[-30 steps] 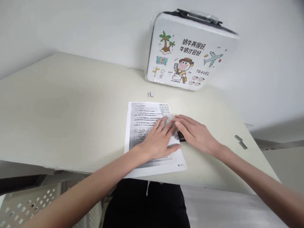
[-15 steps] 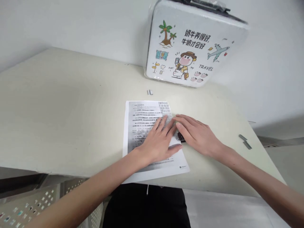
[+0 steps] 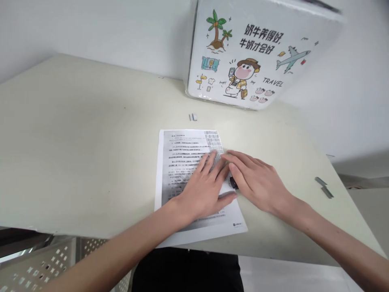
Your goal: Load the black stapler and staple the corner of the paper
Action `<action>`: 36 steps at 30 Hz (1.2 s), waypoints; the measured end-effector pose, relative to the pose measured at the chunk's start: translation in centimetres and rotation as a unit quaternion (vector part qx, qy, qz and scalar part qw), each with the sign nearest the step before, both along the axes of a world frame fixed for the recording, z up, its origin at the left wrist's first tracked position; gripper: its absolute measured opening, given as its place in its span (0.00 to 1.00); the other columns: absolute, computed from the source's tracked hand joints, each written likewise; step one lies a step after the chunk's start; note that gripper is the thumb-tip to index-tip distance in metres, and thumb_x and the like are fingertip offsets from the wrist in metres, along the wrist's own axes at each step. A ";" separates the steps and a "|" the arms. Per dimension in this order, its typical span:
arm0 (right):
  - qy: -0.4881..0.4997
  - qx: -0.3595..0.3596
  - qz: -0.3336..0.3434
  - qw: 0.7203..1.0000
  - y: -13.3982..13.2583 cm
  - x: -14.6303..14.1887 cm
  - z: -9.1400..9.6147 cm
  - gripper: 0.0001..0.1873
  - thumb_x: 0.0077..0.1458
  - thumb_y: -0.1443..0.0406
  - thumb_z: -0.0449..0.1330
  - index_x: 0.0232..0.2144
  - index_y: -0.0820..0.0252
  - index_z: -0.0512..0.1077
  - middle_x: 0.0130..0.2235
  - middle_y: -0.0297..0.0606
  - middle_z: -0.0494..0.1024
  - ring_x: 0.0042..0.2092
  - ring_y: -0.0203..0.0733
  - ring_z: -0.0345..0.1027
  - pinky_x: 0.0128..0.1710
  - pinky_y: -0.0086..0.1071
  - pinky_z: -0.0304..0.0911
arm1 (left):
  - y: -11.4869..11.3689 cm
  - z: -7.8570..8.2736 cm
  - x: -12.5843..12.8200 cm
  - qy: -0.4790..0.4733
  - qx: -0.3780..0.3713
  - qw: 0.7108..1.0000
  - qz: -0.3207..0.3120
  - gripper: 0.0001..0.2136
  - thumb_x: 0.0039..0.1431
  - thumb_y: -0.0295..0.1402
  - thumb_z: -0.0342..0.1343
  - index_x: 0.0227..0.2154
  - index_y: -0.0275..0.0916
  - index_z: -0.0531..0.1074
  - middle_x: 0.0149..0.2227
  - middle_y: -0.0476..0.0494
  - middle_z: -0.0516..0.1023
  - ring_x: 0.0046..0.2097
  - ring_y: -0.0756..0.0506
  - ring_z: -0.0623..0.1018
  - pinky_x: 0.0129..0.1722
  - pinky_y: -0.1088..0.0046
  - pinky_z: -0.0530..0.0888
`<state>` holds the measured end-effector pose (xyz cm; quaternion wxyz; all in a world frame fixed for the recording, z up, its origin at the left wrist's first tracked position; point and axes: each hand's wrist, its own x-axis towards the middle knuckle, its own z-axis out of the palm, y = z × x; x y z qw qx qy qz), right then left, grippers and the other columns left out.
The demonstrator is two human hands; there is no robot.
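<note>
Printed sheets of paper (image 3: 200, 235) lie near the table's front edge. My left hand (image 3: 203, 186) rests flat on them with its fingers spread, pinning the page down. At the paper's right edge, my right hand (image 3: 258, 180) is curled over a small dark stapler (image 3: 233, 183), which is mostly hidden beneath the palm and fingers. The fingertips of both hands meet over the page's right margin.
A white cartoon-printed case (image 3: 237, 61) stands upright at the back against the wall. Small staple strips (image 3: 193, 117) lie in front of it, and more grey staple strips (image 3: 324, 187) are near the table's right edge. A perforated chair (image 3: 45, 263) is at lower left.
The view has shifted slightly, so the case and table appear larger. Both hands keep nearly the same pose on the paper and the stapler.
</note>
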<state>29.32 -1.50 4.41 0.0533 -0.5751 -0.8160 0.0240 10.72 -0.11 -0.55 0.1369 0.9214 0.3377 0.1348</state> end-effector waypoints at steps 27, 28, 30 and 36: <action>0.142 0.147 0.103 0.973 -2.1 4.9 -3.3 0.18 0.73 0.55 0.49 0.51 0.58 0.73 0.46 0.46 0.83 0.46 0.51 0.77 0.46 0.44 0.71 | -0.1 0.2 -0.8 0.027 0.005 1.000 -0.002 0.38 0.74 0.58 0.39 0.74 0.35 0.51 0.77 0.39 0.48 0.78 0.36 0.38 0.76 0.50 0.43; 0.131 0.153 0.104 0.974 -2.0 5.8 -3.8 0.18 0.72 0.53 0.52 0.51 0.58 0.73 0.45 0.46 0.82 0.44 0.51 0.77 0.44 0.43 0.71 | -0.1 0.3 -0.9 0.034 0.008 0.999 -0.002 0.38 0.74 0.58 0.39 0.74 0.35 0.51 0.77 0.39 0.48 0.78 0.36 0.38 0.76 0.51 0.44; 0.120 0.152 0.091 0.977 -1.7 7.8 -4.6 0.19 0.71 0.51 0.54 0.51 0.57 0.73 0.45 0.46 0.82 0.42 0.51 0.78 0.42 0.43 0.71 | -0.1 0.5 -1.0 0.044 0.018 0.999 0.000 0.37 0.74 0.57 0.40 0.75 0.36 0.50 0.77 0.39 0.48 0.78 0.37 0.38 0.76 0.51 0.45; 0.156 0.147 -0.029 0.976 -0.1 11.3 -5.5 0.25 0.71 0.46 0.50 0.52 0.58 0.71 0.45 0.47 0.82 0.43 0.54 0.79 0.40 0.43 0.71 | 0.1 1.2 -1.0 0.077 0.040 0.996 0.000 0.38 0.74 0.56 0.42 0.77 0.41 0.43 0.77 0.41 0.48 0.78 0.37 0.40 0.76 0.50 0.47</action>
